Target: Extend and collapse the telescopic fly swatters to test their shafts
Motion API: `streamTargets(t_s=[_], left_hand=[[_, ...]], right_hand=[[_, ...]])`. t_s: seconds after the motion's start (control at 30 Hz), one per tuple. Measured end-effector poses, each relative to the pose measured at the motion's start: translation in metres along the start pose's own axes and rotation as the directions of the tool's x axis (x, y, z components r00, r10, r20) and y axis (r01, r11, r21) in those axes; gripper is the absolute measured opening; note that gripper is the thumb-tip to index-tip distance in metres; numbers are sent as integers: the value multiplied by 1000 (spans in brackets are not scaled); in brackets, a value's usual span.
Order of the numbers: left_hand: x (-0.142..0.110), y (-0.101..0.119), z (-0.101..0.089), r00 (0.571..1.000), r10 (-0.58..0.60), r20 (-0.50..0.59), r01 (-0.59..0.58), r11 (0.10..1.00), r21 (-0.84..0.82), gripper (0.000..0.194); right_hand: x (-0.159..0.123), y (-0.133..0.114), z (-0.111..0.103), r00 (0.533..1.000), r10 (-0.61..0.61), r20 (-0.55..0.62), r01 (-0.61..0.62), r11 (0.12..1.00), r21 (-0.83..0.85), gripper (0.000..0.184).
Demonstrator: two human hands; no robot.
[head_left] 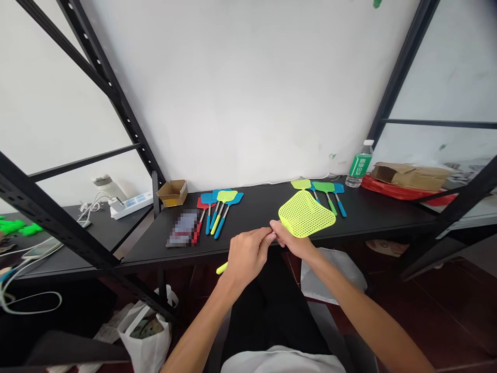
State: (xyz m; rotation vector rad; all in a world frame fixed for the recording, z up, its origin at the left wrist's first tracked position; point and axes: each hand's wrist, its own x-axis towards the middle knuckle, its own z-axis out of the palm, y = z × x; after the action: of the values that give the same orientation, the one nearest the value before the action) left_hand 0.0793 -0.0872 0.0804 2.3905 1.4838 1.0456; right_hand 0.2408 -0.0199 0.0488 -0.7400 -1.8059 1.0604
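A yellow-green fly swatter (308,213) is held level in front of me, over the table's front edge. My left hand (248,252) is closed round its handle, whose end pokes out below the palm. Close beside it, my right hand (289,239) pinches the swatter near the base of its perforated head; the fingertips of both hands meet there. A fanned group of blue, yellow and red fly swatters (221,207) lies on the table to the left. Farther right lie several more, among them a green fly swatter (326,188).
The black table (256,207) backs onto a white wall. A small cardboard box (173,193) and a blurred-out packet (183,228) are at its left. On the right stand a water bottle (360,165) and a torn carton (411,176). Black shelf posts (112,88) flank the table.
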Motion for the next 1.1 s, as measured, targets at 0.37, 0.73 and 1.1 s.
streamTargets(t_s=[0.37,0.73,1.1], left_hand=[[6,-12,-7,871,-64,487,402,664,-630,48],[4,-2,-19,983,-136,121,150,981,-120,23],[5,-4,-19,989,-116,94,105,988,112,30]], right_hand=[[-5,-12,-15,982,-37,183,55,994,-94,56],[2,-3,-25,985,15,-170,-7,999,47,59],[8,6,-27,987,-6,-163,23,995,102,56]])
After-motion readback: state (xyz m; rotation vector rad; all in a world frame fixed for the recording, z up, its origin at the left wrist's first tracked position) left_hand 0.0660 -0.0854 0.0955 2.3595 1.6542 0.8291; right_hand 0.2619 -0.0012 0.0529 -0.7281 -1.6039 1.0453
